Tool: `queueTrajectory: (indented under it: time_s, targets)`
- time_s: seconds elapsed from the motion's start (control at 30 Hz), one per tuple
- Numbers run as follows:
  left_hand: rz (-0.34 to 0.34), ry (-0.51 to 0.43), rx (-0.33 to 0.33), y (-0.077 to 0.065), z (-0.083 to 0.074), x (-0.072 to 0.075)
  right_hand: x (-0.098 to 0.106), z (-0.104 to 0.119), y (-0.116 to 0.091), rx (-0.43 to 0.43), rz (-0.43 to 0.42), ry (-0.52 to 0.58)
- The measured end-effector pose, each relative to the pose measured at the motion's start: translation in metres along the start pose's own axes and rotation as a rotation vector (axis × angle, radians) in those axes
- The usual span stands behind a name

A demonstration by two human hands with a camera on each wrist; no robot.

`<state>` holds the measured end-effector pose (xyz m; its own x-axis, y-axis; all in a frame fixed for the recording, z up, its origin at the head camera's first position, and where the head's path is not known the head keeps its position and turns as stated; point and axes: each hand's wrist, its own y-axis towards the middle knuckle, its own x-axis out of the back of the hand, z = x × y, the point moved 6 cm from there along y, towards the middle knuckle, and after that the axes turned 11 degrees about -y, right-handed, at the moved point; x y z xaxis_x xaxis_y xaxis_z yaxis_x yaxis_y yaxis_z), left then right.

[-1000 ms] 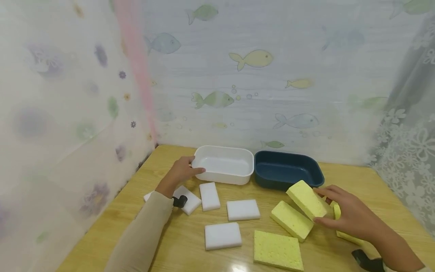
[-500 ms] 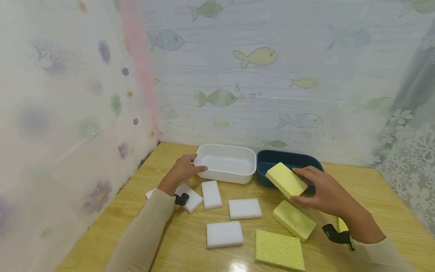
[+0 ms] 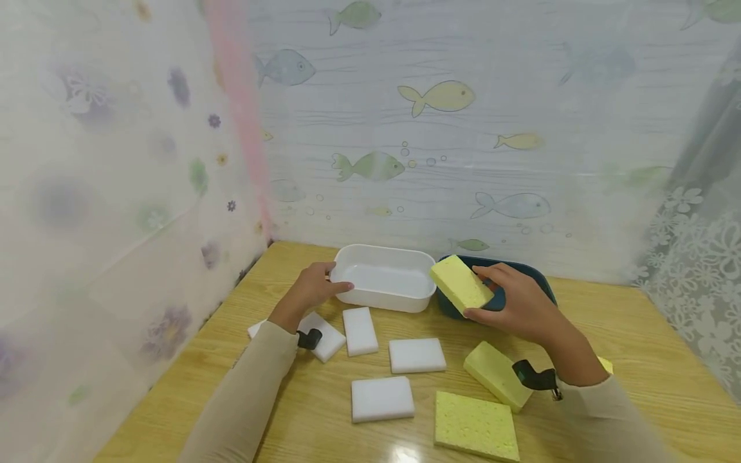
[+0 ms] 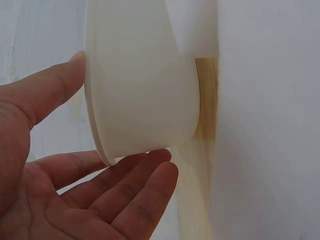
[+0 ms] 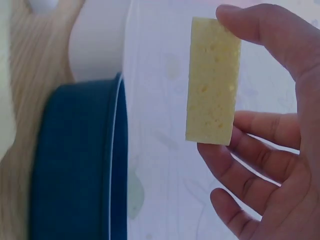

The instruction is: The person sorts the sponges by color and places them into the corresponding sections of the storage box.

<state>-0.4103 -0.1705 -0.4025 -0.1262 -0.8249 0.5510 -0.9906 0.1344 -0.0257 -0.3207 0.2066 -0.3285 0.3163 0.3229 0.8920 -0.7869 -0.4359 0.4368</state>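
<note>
Yellow sponge [image 3: 461, 283] hangs above the blue tray [image 5: 72, 160], toward 9 o'clock — the right hand [image 3: 518, 302] pinches it across its width, probably the easiest span. Left hand [image 3: 312, 286] grips, I see, white tray's [image 3: 382, 301] 9 o'clock end — perhaps for steadiness.

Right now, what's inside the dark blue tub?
Inside the dark blue tub, the head view shows only bare slivers. The right hand and the yellow sponge it holds cover the rest, so I can't tell whether anything lies there.

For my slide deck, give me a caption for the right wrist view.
Right hand pinching a yellow sponge, held higher than the nearby dark blue container.
</note>
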Motion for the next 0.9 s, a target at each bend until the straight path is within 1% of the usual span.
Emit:
queueTrajectory:
  time_s: [0.23, 0.33, 0.53, 0.7, 0.9]
  targets:
    - [-0.003, -0.012, 0.021, -0.002, 0.002, 0.002, -0.009, 0.013, 0.022, -0.034, 0.035, 0.039]
    - [-0.005, -0.009, 0.011, -0.001, 0.001, 0.001, -0.012, 0.018, 0.031, -0.045, 0.040, 0.053]
    - [-0.001, -0.012, -0.010, 0.002, -0.001, -0.001, -0.019, 0.023, 0.047, -0.055, 0.026, 0.073]
    - [0.001, -0.024, 0.002, 0.002, 0.001, -0.002, -0.026, 0.028, 0.058, -0.092, 0.030, 0.096]
    - [-0.001, 0.014, -0.014, -0.001, -0.002, 0.002, -0.038, 0.036, 0.071, -0.155, 0.007, 0.122]
